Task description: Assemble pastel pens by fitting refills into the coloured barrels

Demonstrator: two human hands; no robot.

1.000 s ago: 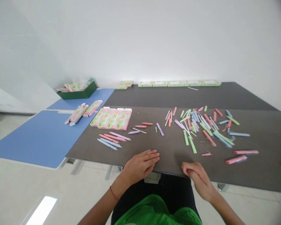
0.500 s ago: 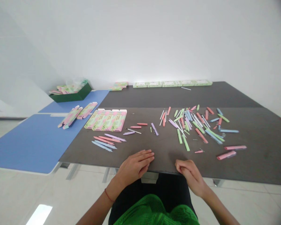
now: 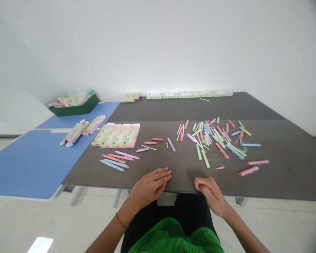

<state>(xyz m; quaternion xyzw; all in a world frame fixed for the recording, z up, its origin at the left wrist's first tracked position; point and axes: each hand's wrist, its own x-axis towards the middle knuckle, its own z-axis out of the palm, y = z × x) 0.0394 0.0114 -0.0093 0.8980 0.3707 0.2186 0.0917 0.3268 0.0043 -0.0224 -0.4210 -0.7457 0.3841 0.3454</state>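
My left hand (image 3: pixel 151 184) lies flat on the dark table near its front edge, fingers stretched out and holding nothing. My right hand (image 3: pixel 210 193) rests at the same edge, curled into a fist, with nothing showing in it. Beyond the left hand lie several assembled pens (image 3: pixel 118 160) in pink, blue and purple. Loose pink barrels (image 3: pixel 150 143) and a purple pen part (image 3: pixel 171 144) are further forward. Ahead of the right hand spreads a pile of loose pen parts (image 3: pixel 208 135), with green barrels (image 3: pixel 205 159) nearest it and a small pink piece (image 3: pixel 219 168) to their right.
Open-ended pen boxes (image 3: pixel 118 135) lie side by side at left centre. Two more cartons (image 3: pixel 75 133) rest on the blue table (image 3: pixel 28 161), with a dark green bin (image 3: pixel 76 109) behind. A row of boxes (image 3: pixel 186 95) lines the back edge by the wall.
The camera view has shifted slightly, so the table's contents appear a little further left. Both hands keep their poses, and nothing on the table has been moved.
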